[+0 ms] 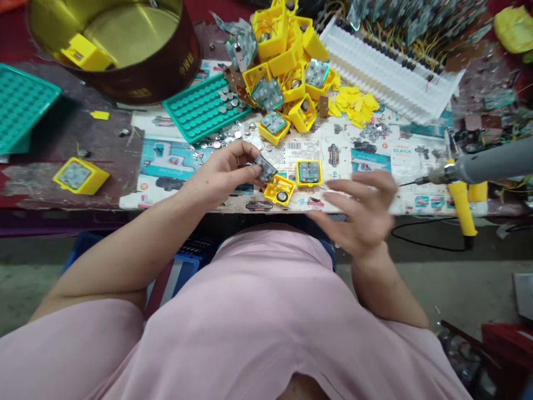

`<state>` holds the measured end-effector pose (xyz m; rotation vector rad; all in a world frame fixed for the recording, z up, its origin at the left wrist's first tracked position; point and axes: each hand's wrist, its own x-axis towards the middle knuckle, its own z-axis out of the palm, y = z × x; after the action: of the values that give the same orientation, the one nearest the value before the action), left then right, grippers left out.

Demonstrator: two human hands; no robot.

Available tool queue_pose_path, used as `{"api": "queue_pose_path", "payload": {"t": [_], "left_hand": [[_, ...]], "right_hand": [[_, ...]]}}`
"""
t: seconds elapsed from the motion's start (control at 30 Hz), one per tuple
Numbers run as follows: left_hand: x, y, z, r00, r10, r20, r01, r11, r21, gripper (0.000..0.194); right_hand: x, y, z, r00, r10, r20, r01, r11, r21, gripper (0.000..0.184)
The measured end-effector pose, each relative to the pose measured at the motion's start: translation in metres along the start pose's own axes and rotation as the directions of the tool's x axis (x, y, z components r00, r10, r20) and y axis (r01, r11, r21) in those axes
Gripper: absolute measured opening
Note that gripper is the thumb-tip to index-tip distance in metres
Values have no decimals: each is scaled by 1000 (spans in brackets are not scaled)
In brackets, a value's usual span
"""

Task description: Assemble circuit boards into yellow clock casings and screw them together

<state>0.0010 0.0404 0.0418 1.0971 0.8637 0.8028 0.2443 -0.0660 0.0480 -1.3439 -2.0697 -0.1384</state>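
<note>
My left hand (235, 169) pinches a small grey circuit board (266, 168) between thumb and fingers. Just below the board lies an open yellow plastic case (280, 191) with a round metal part inside, tilted on the printed sheet. Beside it, a second yellow case (308, 173) holds a circuit board in its opening. My right hand (360, 211), slightly blurred, is held over the bench edge to the right of the cases, fingers apart and nothing in them. A small dark piece (315, 199) lies between that hand and the cases.
Several yellow cases (277, 61) are piled at the back, with yellow flat pieces (353, 105) alongside. A teal tray (187, 114) with button cells, a large round tin (137, 78) and a white foam rack (387, 78) stand behind. A soldering iron (460, 205) is at right.
</note>
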Motion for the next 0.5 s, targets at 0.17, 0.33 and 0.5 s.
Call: {"api": "queue_pose_path", "payload": {"t": [0.17, 0.33, 0.5], "left_hand": [[-6, -4, -4, 998, 61, 7, -61, 998, -28, 45], [-29, -3, -8, 955, 288, -68, -288, 957, 22, 29], [-38, -5, -12, 946, 284, -159, -270, 957, 103, 29]], "right_hand": [[14, -15, 45, 983, -155, 100, 161, 985, -55, 42], [33, -14, 41, 988, -138, 72, 134, 989, 54, 35], [47, -11, 43, 971, -88, 223, 29, 966, 257, 59]]}}
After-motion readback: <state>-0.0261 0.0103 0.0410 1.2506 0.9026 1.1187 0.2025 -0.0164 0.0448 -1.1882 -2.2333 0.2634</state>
